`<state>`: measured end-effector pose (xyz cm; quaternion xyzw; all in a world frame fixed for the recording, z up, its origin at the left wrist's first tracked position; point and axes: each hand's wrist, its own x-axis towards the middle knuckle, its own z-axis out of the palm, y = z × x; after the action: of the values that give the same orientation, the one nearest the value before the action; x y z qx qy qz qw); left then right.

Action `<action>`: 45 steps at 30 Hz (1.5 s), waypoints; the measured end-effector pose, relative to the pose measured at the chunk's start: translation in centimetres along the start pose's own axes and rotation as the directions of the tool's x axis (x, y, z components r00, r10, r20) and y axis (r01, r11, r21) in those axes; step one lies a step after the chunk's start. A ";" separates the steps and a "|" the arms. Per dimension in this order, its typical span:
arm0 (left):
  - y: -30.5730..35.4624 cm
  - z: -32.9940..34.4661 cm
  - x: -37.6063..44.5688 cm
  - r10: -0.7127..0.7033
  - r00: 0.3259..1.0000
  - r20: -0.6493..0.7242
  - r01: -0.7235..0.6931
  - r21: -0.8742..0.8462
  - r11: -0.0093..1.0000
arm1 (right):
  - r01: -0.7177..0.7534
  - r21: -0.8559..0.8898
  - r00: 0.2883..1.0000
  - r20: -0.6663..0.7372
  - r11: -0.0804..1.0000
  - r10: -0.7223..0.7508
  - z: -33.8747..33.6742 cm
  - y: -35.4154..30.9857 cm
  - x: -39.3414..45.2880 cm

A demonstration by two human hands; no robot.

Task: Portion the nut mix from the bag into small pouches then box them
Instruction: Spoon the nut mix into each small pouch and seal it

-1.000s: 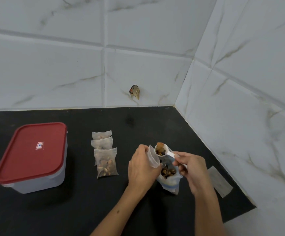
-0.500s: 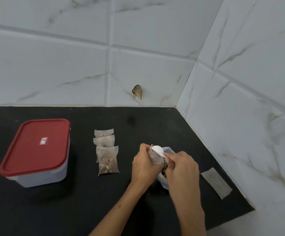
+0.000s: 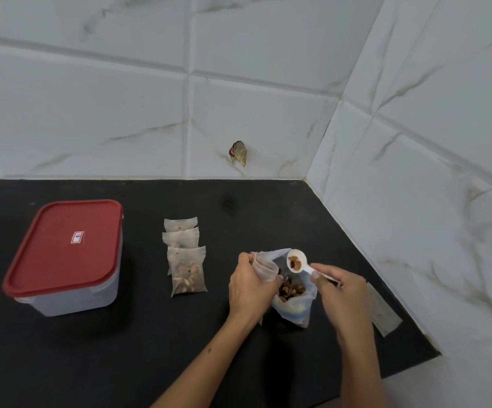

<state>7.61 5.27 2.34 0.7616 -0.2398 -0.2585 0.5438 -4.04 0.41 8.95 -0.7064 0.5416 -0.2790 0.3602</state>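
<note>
At the left of the black bench (image 3: 121,363) stands one clear plastic box (image 3: 74,295), closed under a red lid (image 3: 62,245) that bears a small label. To its right, well apart from it, three filled small pouches (image 3: 186,269) lie in a short overlapping row running away from the person; the nearest one shows the nut mix through its translucent wall, while the two behind it are mostly covered.

Further right, the left hand (image 3: 250,287) has its fingers curled round one more small pouch (image 3: 264,267), pinching it near its mouth so that the opening faces the spoon. Just beside that hand sits one clear bag (image 3: 293,307) of nut mix (image 3: 289,290), standing open on the bench between the two hands, with dark and brown nuts visible inside. Above the bag's mouth the right hand (image 3: 342,293) pinches the handle of one white plastic spoon (image 3: 297,262) between thumb and fingers; the spoon's bowl carries a few brown nuts and hovers close to the open pouch, not visibly touching it.

Right of the right hand, one flat empty pouch (image 3: 384,315) lies on the bench near its edge, partly hidden by the wrist. Behind the bench, white marbled wall tiles (image 3: 92,113) meet in a corner, and one small brownish scrap (image 3: 239,152) clings to the tile above the bench; what it is cannot be told.
</note>
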 end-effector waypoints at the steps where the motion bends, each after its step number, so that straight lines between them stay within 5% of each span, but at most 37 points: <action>1: -0.1 0.2 -0.1 -0.012 1.000 -0.024 0.012 0.014 1.000 | -0.033 -0.059 0.999 0.002 0.998 0.033 0.0 0.7 0.2; 4: -0.4 0.7 -0.4 -0.069 0.995 -0.070 0.073 0.048 0.996 | -0.073 -0.365 0.991 0.076 0.928 0.107 0.6 2.0 1.7; 8: -1.4 1.4 -0.8 -0.233 0.972 0.001 0.233 -0.040 0.972 | 0.012 -0.747 0.925 0.262 0.665 0.277 1.1 1.1 2.9; 12: -1.7 2.1 -0.8 -0.327 0.944 0.049 0.330 -0.204 0.922 | 0.192 -0.863 0.951 0.281 0.468 0.127 1.6 0.1 2.1; 15: -1.8 2.4 -1.2 -0.317 0.948 0.023 0.311 -0.264 0.913 | 0.257 -0.866 0.959 0.283 0.429 -0.002 2.5 0.3 0.6; 26: -1.9 2.2 -1.5 -0.328 0.943 0.061 0.331 -0.284 0.900 | 0.227 -0.787 0.974 0.172 0.574 -0.149 4.6 3.0 -1.3; 34: -2.0 2.9 -1.6 -0.391 0.911 0.128 0.411 -0.327 0.851 | 0.020 -0.630 1.000 0.006 0.777 -0.022 1.8 3.0 2.4; 41: -2.0 3.4 -1.2 -0.469 0.861 0.195 0.505 -0.419 0.755 | -0.012 -0.606 0.996 0.067 0.796 0.066 3.5 4.3 3.8; 45: -2.6 3.8 -1.1 -0.487 0.850 0.202 0.521 -0.467 0.715 | 0.058 -0.560 0.997 0.073 0.826 -0.020 2.5 5.5 3.9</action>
<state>4.51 4.09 -0.99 0.6196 0.0358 -0.4744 0.6243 -4.15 -3.66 3.00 -0.8006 0.5734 -0.0920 0.1479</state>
